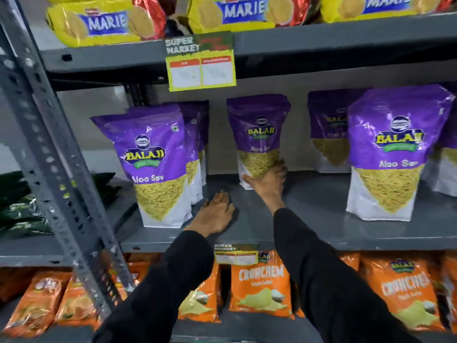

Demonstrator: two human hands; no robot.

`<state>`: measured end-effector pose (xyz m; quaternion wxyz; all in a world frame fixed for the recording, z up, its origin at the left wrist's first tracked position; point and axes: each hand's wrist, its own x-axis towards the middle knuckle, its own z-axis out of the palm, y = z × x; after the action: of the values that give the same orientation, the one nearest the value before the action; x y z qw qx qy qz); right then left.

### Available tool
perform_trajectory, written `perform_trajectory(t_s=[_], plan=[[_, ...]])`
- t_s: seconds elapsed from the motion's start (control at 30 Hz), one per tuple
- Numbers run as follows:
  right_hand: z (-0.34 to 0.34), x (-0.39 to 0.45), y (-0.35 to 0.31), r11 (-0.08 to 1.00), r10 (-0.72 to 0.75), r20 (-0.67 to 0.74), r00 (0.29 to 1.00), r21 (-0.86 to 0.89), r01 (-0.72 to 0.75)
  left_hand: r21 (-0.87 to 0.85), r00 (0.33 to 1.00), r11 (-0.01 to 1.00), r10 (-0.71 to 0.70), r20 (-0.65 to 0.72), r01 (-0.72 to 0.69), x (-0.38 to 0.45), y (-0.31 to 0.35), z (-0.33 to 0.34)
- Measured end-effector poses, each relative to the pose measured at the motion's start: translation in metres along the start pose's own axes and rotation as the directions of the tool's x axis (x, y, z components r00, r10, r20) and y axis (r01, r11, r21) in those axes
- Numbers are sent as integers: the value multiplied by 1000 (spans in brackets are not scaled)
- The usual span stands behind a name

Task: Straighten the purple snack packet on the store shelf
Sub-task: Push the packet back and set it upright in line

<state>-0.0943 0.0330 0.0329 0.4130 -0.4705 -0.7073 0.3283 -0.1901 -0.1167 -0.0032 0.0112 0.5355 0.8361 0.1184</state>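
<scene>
A purple Aloo Sev snack packet (258, 134) stands upright at the back middle of the grey shelf (309, 214). My right hand (268, 181) reaches in and grips its lower part, fingers wrapped round the right side and thumb on the left. Nearer the shelf's front, my left hand (216, 214) lies flat on the shelf board with fingers spread, holding nothing, just right of another purple packet (155, 167). Both arms wear black sleeves.
More purple packets stand at the right front (388, 154), at the back right (329, 129) and behind the left one. Yellow Marie biscuit packs (99, 23) fill the shelf above, orange Crunchem packets (259, 288) the shelf below. A perforated grey upright (49, 144) runs down the left. A price tag (201, 63) hangs overhead.
</scene>
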Motion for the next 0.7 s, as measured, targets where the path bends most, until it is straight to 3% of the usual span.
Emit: perform_trajectory(t_s=[0.2,0.7], plan=[[24,12,-3,999,18,-32,999,36,-17,65,997,997,28,69,-32,3,-9,-9],[20,-2,-8,1000,-1,-83,997,16,3,56,999,998,28,41,-30,1,-13,-7]])
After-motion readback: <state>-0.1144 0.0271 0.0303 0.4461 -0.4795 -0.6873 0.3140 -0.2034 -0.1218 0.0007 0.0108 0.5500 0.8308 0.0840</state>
